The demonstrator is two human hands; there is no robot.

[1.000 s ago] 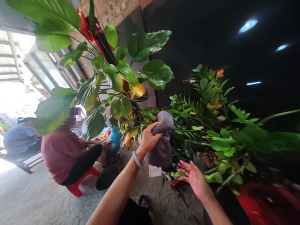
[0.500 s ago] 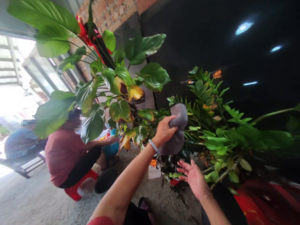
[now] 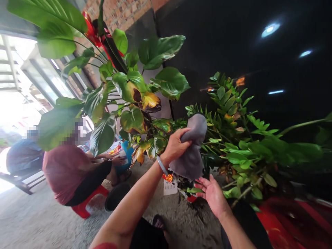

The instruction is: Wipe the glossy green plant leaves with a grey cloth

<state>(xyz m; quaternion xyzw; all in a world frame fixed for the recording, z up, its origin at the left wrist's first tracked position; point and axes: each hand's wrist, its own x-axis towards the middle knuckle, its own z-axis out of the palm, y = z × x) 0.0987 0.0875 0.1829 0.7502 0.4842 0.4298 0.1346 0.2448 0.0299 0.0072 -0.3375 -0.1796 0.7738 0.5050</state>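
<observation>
My left hand (image 3: pixel 175 147) is closed round a grey cloth (image 3: pixel 192 148) and holds it against the fronds of a small-leaved green plant (image 3: pixel 233 138). A pale bangle sits on that wrist. My right hand (image 3: pixel 213 194) is lower and to the right, palm up with its fingers spread, under the lower fronds and holding nothing. A big-leaved plant (image 3: pixel 129 90) with some yellow and brown leaves stands just left of the cloth.
A person in a maroon top (image 3: pixel 70 173) sits on a red stool (image 3: pixel 85 207) at the left, by a dark round basin (image 3: pixel 116 197). Another person in blue (image 3: pixel 23 155) sits further back. A black glossy wall (image 3: pixel 259 52) stands behind the plants. A red surface (image 3: pixel 293 221) lies at lower right.
My left hand carried the cloth rightward from the big-leaved plant onto the small-leaved fronds, then dropped slightly. My right hand stayed open below, drifting a little.
</observation>
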